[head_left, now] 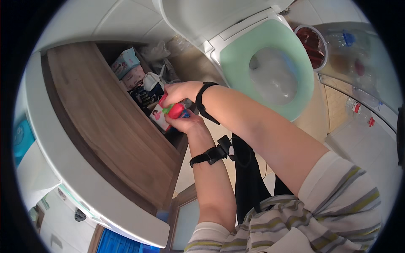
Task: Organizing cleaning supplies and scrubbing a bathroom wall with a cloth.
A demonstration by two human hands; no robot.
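Note:
Both of my hands are together over the open side of a wooden cabinet (105, 101). My left hand (187, 122) is closed round a small red, green and blue item (176, 111), whose exact kind does not show. Just above it, my right hand (179, 92) has its fingers curled down by a red part at the same spot; its grip is partly hidden. Under the hands stands a white box (159, 119) with a pink picture. Beyond it are a dark patterned pack (143, 93) and a blue and pink soft pack (126, 64).
To the right is a toilet with a pale green seat (236, 63) and its lid raised. A bin (325, 55) with a dark red liner stands past it, near several plastic bottles (358, 107). A white counter edge (105, 211) curves along the left.

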